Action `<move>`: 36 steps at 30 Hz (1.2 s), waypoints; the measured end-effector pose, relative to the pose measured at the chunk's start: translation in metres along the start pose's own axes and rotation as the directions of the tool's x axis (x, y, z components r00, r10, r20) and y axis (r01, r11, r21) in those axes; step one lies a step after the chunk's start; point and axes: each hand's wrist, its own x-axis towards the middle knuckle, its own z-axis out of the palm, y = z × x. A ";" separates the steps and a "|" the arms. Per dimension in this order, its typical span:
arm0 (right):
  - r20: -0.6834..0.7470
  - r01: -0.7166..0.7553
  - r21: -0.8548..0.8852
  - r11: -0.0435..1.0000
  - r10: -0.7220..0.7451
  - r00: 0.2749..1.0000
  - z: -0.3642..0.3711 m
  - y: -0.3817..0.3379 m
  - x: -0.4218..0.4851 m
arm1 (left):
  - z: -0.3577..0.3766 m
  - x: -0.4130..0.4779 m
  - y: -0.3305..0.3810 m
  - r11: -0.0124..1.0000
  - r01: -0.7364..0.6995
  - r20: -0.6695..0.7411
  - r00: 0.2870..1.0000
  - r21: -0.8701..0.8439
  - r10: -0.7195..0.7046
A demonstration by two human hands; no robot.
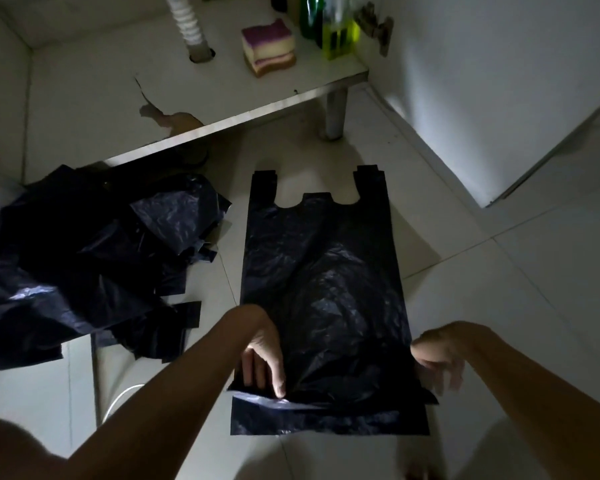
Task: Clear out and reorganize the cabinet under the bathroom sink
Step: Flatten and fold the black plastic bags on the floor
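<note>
Head view: I am folding the black bag [323,289], flat on the floor [499,289] before the cabinet [118,81], left hand [262,358] fingers straight on its near fold, right hand [437,358] fingers loosely spread at its edge; next, I judge, another fold upward.

A narrow strip of bare white tiled floor [222,271] runs between the crumpled heap of black plastic bags [84,258] on the left and the flat black plastic bag [323,289], with wider floor open on the right, while a corrugated white drain hose [187,26], a striped sponge stack [269,46] and green bottles [326,26] crowd the far white cabinet shelf [101,81].
</note>
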 end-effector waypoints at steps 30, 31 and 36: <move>-0.803 0.220 -0.503 0.836 -0.546 0.239 0.015 -0.055 0.053 | -0.018 0.131 -0.033 0.993 -0.115 -0.981 0.190 0.002 0.024; -0.800 0.240 -0.501 0.832 -0.551 0.240 0.017 -0.057 0.054 | -0.016 0.135 -0.033 0.991 -0.133 -0.984 0.176 0.016 0.039; -0.782 0.275 -0.458 0.845 -0.531 0.327 0.026 -0.059 0.069 | -0.011 0.154 -0.030 0.995 -0.083 -0.969 0.245 -0.051 -0.029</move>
